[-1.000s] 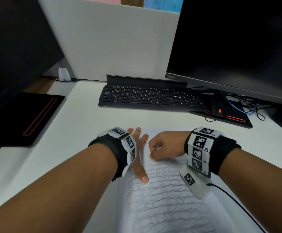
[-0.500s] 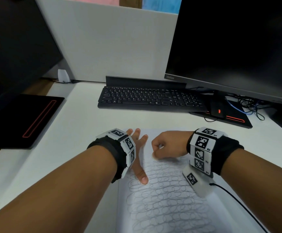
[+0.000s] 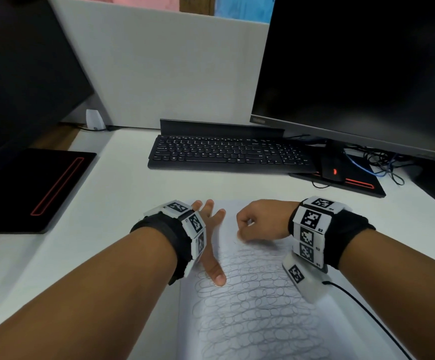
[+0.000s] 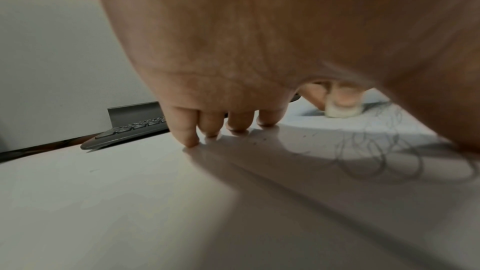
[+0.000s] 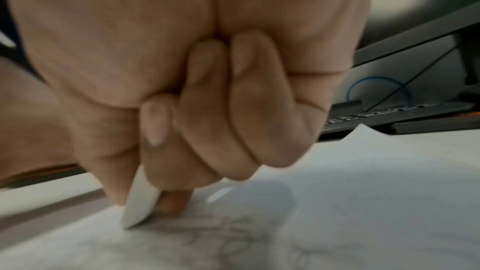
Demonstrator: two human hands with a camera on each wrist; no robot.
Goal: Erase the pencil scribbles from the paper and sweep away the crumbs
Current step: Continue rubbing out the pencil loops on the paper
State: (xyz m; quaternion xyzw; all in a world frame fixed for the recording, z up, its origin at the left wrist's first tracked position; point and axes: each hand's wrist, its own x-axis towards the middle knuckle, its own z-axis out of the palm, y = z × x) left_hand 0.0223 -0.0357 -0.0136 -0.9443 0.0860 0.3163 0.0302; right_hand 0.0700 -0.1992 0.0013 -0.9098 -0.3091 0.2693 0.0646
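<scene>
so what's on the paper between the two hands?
Mostly bare paper between left hand and right hand, in the head view. The left wrist view shows a few dark crumbs there.

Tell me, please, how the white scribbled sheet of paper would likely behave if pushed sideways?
The thin white sheet of paper probably slides and buckles easily on the smooth white desk. The flat left hand pressing it suggests it shifts under the white eraser.

Both forearms are bare. Each wrist wears a black fabric band (image 3: 164, 229) topped by a ring of white blocks (image 3: 193, 224) printed with black-and-white square markers. Beside the right band (image 3: 351, 235), a white marked box (image 3: 304, 279) trails a thin black cable (image 3: 367, 315).
</scene>
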